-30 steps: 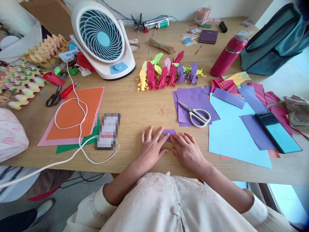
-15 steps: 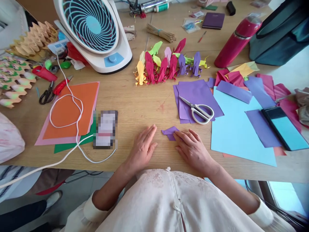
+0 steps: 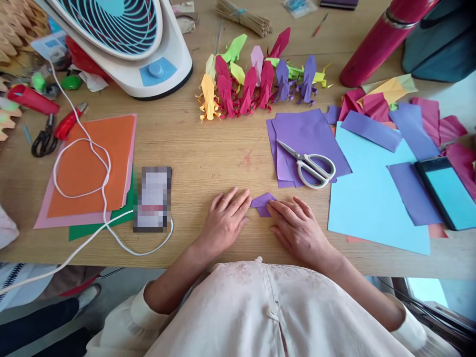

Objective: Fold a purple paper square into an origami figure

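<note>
Head view: the left hand (image 3: pixel 225 218) is resting palm down on the counter (image 3: pixel 208 158), fingers stretched out, only touching a folded purple paper (image 3: pixel 264 201). This paper is lying between it and the right hand (image 3: pixel 297 225), whose loosely curled fingers are resting on its right edge; beyond, scissors (image 3: pixel 302 157) are lying on purple sheets (image 3: pixel 301 129).

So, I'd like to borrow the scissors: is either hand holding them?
No, the scissors lie on the purple sheets, apart from both the left hand and the right hand.
</note>
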`<state>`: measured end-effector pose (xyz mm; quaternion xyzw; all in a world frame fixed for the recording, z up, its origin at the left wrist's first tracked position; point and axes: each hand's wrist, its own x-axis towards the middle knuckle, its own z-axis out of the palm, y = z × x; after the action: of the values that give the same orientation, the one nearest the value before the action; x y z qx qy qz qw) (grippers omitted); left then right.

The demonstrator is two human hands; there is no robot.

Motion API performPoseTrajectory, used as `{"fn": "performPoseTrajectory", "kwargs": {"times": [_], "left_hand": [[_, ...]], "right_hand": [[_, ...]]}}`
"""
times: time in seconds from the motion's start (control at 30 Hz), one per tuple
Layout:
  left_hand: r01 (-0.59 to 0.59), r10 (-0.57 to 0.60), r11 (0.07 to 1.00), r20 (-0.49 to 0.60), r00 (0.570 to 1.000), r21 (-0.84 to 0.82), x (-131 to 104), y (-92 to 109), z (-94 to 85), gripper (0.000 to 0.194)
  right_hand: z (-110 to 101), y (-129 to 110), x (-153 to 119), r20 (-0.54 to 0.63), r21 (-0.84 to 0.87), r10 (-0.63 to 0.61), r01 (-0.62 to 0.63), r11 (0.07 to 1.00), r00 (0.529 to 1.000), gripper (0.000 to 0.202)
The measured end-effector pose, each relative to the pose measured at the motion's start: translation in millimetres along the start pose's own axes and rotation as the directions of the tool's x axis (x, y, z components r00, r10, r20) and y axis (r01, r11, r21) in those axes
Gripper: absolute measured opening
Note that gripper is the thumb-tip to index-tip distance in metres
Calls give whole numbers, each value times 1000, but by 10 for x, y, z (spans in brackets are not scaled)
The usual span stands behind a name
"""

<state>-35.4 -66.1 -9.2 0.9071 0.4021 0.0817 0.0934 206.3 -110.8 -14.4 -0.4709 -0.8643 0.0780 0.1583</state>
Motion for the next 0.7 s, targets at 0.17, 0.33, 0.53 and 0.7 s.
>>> {"fn": "performPoseTrajectory", "kwargs": {"times": [0.17, 0.33, 0.53, 0.7], "left_hand": [[5, -6, 999, -31, 999, -42, -41, 26, -4, 42], [14, -43, 986, -173, 984, -167, 70, 56, -12, 30], [-34, -2, 979, -173, 985, -202, 222, 33, 1, 19], [-13, -35, 959, -164, 986, -283, 239, -18, 4, 16]], "right_hand": [[2, 31, -20, 37, -9, -13, 13, 1000, 999, 47], [7, 76, -16, 29, 20, -28, 27, 999, 999, 47], [2, 82, -2, 19, 55, -20, 19, 998, 1000, 47], [-1, 84, -3, 17, 73, -14, 13, 997, 1000, 48]]}}
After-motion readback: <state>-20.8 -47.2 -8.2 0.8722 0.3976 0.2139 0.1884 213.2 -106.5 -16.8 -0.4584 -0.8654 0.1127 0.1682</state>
